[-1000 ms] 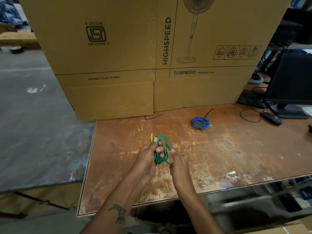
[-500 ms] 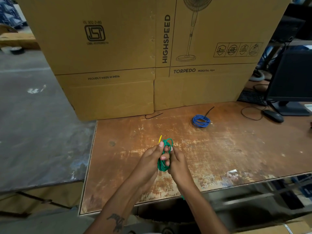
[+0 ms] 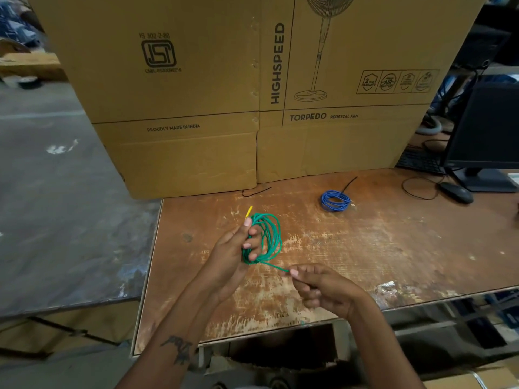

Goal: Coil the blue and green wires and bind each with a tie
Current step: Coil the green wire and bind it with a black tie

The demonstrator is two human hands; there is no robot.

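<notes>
Green wire point(image 3: 270, 234) coiled in left hand point(image 3: 230, 255), tie seemingly hidden

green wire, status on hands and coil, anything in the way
Left hand grips green wire coil, yellow tie at thumb. Right hand pinches loose tail. Blue wire coil lies on table. Nothing in the way.

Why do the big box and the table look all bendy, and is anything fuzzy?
Head view: the wide lens curves the tall brown cardboard box and scratched wooden table. The green wire coil in the left hand is sharp; the right hand looks slightly soft; the corners go dim.
</notes>
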